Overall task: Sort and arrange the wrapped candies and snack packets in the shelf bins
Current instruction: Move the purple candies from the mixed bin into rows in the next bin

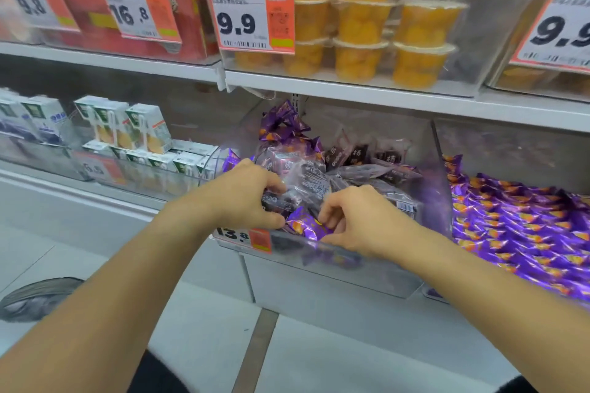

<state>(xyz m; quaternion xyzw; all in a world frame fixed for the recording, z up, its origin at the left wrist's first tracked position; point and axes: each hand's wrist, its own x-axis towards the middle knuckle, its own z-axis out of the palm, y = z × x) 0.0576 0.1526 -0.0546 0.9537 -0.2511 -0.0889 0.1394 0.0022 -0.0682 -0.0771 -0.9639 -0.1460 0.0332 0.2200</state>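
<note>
Purple wrapped candies (306, 225) and dark snack packets (306, 183) lie jumbled in a clear bin (338, 268).

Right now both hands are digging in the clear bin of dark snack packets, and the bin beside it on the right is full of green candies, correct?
Not quite. In the head view both hands, left hand and right hand, are in the clear bin of dark snack packets, but the candies in the right-hand bin are purple wrapped candies, not green.

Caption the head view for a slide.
Both hands, left hand and right hand, sort purple candies and dark packets in a clear bin.
</note>
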